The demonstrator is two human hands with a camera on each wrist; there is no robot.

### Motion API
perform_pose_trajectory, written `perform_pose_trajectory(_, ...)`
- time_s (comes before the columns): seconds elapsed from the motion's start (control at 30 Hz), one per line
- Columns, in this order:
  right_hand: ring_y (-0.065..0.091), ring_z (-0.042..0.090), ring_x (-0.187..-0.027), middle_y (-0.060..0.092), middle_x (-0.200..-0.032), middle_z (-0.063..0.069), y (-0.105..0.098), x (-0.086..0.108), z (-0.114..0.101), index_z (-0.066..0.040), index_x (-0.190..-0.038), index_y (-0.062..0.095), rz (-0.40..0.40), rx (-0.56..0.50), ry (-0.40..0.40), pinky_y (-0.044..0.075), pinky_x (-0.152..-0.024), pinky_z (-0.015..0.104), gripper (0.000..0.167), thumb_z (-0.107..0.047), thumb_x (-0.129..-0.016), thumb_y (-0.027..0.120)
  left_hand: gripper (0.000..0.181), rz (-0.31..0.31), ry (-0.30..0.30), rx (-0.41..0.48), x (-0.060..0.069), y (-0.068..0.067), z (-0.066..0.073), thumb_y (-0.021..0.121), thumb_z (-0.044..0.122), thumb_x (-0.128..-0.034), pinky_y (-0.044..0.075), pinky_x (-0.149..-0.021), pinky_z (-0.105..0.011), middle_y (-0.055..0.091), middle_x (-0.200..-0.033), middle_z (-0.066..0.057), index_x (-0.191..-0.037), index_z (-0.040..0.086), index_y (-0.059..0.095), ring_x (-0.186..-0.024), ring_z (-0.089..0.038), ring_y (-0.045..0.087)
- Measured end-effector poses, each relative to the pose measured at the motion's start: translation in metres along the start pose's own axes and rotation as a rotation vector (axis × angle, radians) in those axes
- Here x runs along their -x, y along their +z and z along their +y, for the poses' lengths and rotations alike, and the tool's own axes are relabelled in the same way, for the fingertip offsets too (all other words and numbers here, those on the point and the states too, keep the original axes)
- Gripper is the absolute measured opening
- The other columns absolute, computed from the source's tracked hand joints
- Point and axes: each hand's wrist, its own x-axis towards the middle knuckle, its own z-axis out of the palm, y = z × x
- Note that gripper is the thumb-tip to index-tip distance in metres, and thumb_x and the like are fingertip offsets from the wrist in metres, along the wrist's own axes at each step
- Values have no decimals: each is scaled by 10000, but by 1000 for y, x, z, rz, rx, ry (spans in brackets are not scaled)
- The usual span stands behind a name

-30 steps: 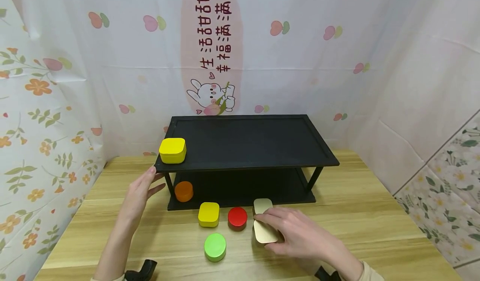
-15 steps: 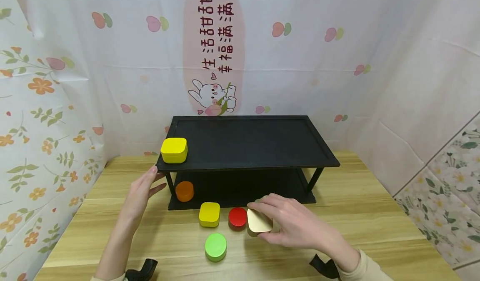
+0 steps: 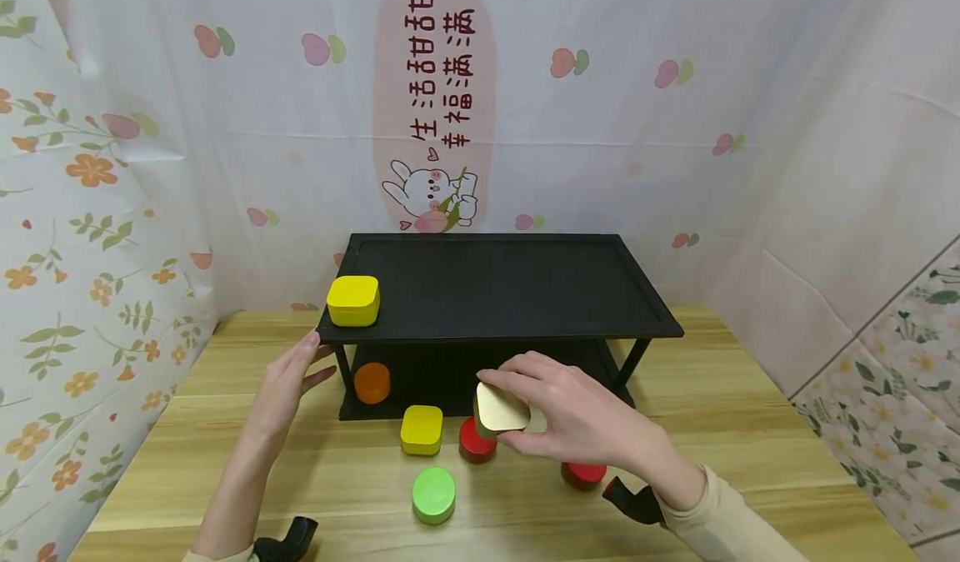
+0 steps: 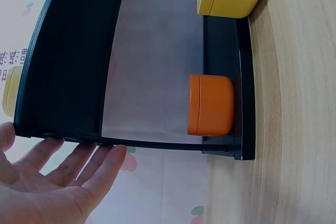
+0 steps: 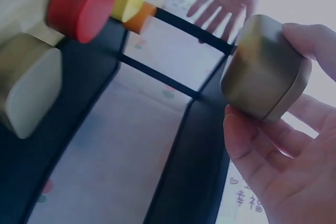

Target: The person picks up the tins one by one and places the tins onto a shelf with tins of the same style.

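Observation:
My right hand (image 3: 570, 408) holds a gold rounded-square box (image 3: 501, 410) between thumb and fingers, raised in front of the black two-tier shelf (image 3: 487, 287). A seam runs round this box (image 5: 265, 69) in the right wrist view. My left hand (image 3: 281, 387) touches the shelf's left end; its fingers (image 4: 105, 174) lie extended along the upper board's edge. On the upper tier's left end sits a yellow rounded-square box (image 3: 353, 301). Below it, on the lower tier, stands an orange round box (image 3: 372, 383).
In front of the shelf stand a yellow box (image 3: 422, 430), a red round box (image 3: 477, 441) and a green round box (image 3: 433, 495). A second red box (image 3: 583, 474) is partly under my right arm. Another beige box (image 5: 32, 85) stands near the shelf's front.
My right hand has lifted the gold box and moved it left and toward the shelf, uncovering the second red box. My left hand stays at the shelf's end.

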Motion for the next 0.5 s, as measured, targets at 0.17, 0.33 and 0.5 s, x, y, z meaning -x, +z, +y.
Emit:
perform_pose_trajectory(0.17, 579, 20, -1021, 642, -1239, -79, -6, -14, 4, -204, -1424, 611, 37, -38, -6, 546, -785, 115, 616, -335, -861, 824, 668, 2, 2, -1, -1, 1, 0, 334, 487, -1113, 512, -927, -36, 288, -1680, -180, -1577, 7, 371, -1466, -362, 408)
perform_pose_trajectory(0.33, 562, 26, -1052, 642, -1238, -91, -12, -27, 7, -227, -1444, 597, 41, -66, 22, 553, -817, 166, 625, -340, -871, 817, 661, 4, -2, -1, -1, 0, -1, 335, 480, -1115, 517, -932, -44, 297, -1675, -181, -1572, 5, 381, -1441, -331, 421)
perform_pose_trajectory(0.5, 577, 55, -1056, 653, -1224, -60, -16, -42, 13, -180, -1437, 608, 75, -89, -2, 564, -837, 197, 617, -307, -869, 814, 651, 6, 1, -5, -2, 0, -1, 338, 471, -1116, 524, -936, -54, 316, -1665, -184, -1569, 5, 387, -1392, -245, 463)
